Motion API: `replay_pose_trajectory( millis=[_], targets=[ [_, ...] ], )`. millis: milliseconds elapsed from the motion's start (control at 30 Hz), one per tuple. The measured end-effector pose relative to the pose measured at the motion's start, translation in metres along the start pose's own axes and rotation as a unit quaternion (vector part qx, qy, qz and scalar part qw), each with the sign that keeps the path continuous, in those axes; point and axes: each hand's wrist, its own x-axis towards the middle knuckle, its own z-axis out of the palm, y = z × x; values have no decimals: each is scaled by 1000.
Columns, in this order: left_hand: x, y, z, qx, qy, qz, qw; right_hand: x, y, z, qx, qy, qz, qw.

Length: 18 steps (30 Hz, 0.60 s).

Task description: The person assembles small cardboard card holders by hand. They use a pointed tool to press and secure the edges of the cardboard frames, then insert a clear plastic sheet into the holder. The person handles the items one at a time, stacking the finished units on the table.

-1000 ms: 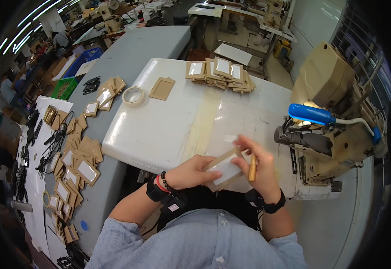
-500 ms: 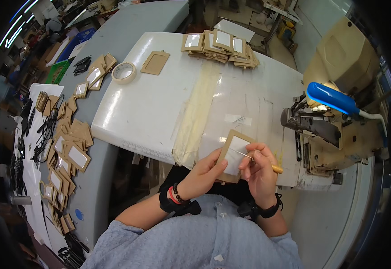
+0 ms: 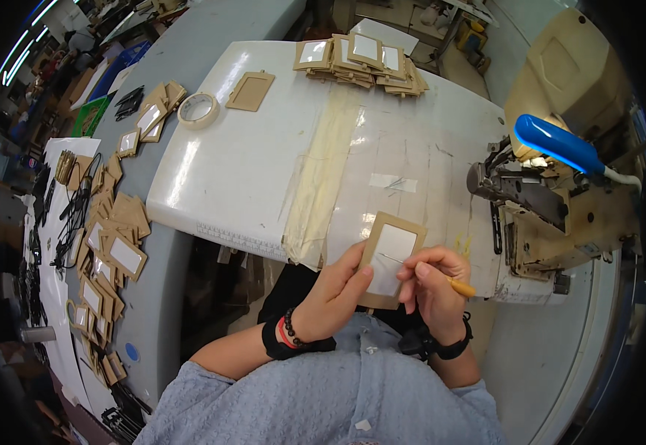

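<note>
Over the white desk [image 3: 256, 159], lower centre of the frame, the left hand [image 3: 328, 297] pinches a tan windowed holder [image 3: 395, 247], the right hand [image 3: 439, 285] a pointed tool [image 3: 462, 288], apparently working its face, next wanting steadiness.

At 4 o'clock, the tan frame [image 3: 401, 224] looks smooth and matt around a white window [image 3: 395, 245] with the glossy sheen of plastic film; the tool [image 3: 458, 285] there shows a shiny metal shaft [image 3: 390, 258] and smooth handle [image 3: 463, 288]. At 11 o'clock, the white tabletop [image 3: 263, 130] is glossy. At 2 o'clock, the machine casing [image 3: 578, 74] looks like satin-painted metal. At 6 o'clock, the shirt [image 3: 319, 393] is matt, crinkled cloth
</note>
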Motion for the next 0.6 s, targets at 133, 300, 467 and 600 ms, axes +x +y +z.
replay_pose_trajectory(
  millis=[133, 300, 467, 600],
  targets=[
    [-1, 5, 0, 40, 0, 7, 999, 1, 0, 2, -9, 1, -3, 1000],
    [-2, 7, 2, 74, 20, 55, 996, 3, -1, 5, -13, 9, 2, 1000],
    [-3, 6, 0, 88, 17, 45, 995, 3, -2, 4, 0, -1, 4, 1000],
    [-2, 5, 2, 100, 19, 72, 992, 3, -2, 4, -1, -1, 4, 1000]
  ],
)
